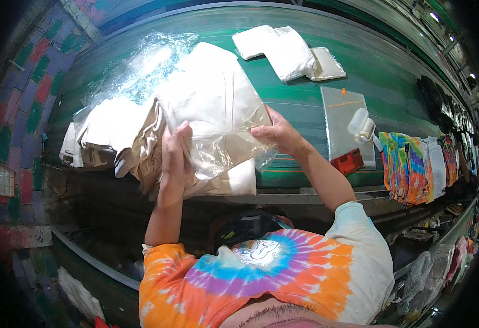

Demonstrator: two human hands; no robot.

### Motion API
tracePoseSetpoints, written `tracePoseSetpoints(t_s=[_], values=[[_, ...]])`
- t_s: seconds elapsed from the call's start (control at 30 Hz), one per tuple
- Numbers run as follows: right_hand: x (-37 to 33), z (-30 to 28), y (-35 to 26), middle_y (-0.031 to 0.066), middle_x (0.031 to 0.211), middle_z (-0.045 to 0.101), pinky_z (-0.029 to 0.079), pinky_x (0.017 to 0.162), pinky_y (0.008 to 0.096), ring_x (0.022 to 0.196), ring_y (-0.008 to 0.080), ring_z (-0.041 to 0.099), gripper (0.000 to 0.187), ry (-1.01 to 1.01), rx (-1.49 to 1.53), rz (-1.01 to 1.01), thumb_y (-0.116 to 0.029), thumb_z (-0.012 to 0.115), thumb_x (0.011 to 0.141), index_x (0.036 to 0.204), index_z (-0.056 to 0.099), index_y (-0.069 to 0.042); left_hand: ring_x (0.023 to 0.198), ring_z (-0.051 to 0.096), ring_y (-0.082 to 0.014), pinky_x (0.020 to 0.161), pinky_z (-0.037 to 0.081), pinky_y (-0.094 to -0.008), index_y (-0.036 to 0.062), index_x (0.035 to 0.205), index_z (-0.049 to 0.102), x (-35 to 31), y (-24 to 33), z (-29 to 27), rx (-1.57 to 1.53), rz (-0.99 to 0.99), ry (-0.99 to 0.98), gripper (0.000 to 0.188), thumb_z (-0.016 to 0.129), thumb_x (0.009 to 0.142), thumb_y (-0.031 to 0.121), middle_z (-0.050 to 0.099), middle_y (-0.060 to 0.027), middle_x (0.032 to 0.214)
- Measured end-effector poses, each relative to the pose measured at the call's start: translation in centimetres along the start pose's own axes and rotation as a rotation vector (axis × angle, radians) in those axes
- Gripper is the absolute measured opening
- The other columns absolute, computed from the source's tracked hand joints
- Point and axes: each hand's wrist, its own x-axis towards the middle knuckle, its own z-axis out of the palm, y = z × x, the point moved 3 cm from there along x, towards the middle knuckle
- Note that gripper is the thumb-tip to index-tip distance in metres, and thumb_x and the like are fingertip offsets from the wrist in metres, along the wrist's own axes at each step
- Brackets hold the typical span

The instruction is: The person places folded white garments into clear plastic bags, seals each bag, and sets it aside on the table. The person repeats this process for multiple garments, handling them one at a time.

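Observation:
Between my hands is a folded cream garment in a clear plastic bag [217,104], tilted up above the table's near edge. My left hand [176,147] grips its lower left side, thumb on top. On the right side, my right hand [277,131] pinches the bag's edge with the thumb over the plastic. Loose clear film hangs below the garment. Beneath it lies more cream cloth [236,179], partly hidden by the bag. A pile of cream and beige garments [113,128] sits just left of my left hand.
Crumpled clear bags [141,68] lie behind the pile on the green table [288,104]. Several packed cream garments [288,52] rest at the back. To the right are a clear sheet [340,117], a white tape dispenser [364,128], a red case [347,162] and tie-dye garments [409,167].

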Motion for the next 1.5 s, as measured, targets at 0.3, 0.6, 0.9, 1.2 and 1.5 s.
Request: tracePoseSetpoints(t_s=[0.3, 0.6, 0.9, 1.2, 1.5], values=[[2.1, 0.6, 2.2, 0.0165, 0.137, 0.057, 0.055, 0.103, 0.0392, 0.121, 0.0243, 0.064, 0.067, 0.168, 0.330, -0.025, 0.000, 0.061, 0.097, 0.157, 0.030, -0.003, 0.137, 0.048, -0.0370, 0.107, 0.042, -0.0536, -0.0015, 0.149, 0.037, 3.1, 2.5, -5.8, -0.397, 0.048, 0.061, 0.051, 0.047, 0.110, 0.029, 0.041, -0.0172, 0.149], [2.7, 2.6, 3.1, 0.0134, 0.128, 0.066, 0.058, 0.096, 0.0389, 0.112, 0.0223, 0.069, 0.050, 0.051, 0.424, -0.189, -0.008, 0.064, 0.099, 0.146, 0.048, -0.002, 0.128, 0.055, -0.0315, 0.108, 0.047, -0.0456, -0.0043, 0.152, 0.029, 3.1, 3.8, -8.8, -0.369, 0.087, -0.078, 0.056, 0.053, 0.103, 0.008, 0.043, -0.0210, 0.144], [4.6, 5.7, -1.7, 0.0162, 0.117, 0.072, 0.061, 0.085, 0.0368, 0.096, 0.0225, 0.074, 0.047, 0.162, 0.278, -0.470, -0.023, 0.064, 0.099, 0.134, 0.055, 0.007, 0.120, 0.060, -0.0289, 0.108, 0.048, -0.0405, -0.0058, 0.134, 0.049, -7.8, 9.3, -7.4, 0.048, 0.582, -0.508, 0.041, 0.061, 0.095, -0.002, 0.056, -0.0219, 0.131], [9.4, 12.0, -4.3, 0.0171, 0.124, 0.067, 0.059, 0.091, 0.0358, 0.103, 0.0222, 0.072, 0.050, -0.186, 0.502, -0.333, -0.016, 0.059, 0.101, 0.143, 0.048, 0.008, 0.088, 0.062, -0.0178, 0.078, 0.050, -0.0292, -0.0039, 0.104, 0.061, -2.3, 16.0, -12.4, 0.179, 0.913, -0.131, 0.010, 0.061, 0.095, -0.006, 0.066, -0.0152, 0.098], [15.5, 15.1, -1.3, 0.0161, 0.125, 0.066, 0.054, 0.089, 0.0270, 0.102, 0.0158, 0.066, 0.068, -0.080, -0.446, 0.209, -0.006, 0.078, 0.081, 0.142, 0.052, 0.010, 0.083, 0.065, -0.0183, 0.072, 0.049, -0.0271, -0.0034, 0.103, 0.067, -0.2, 17.3, -13.9, 0.597, 0.999, -0.257, 0.011, 0.064, 0.093, -0.004, 0.070, -0.0162, 0.096]])
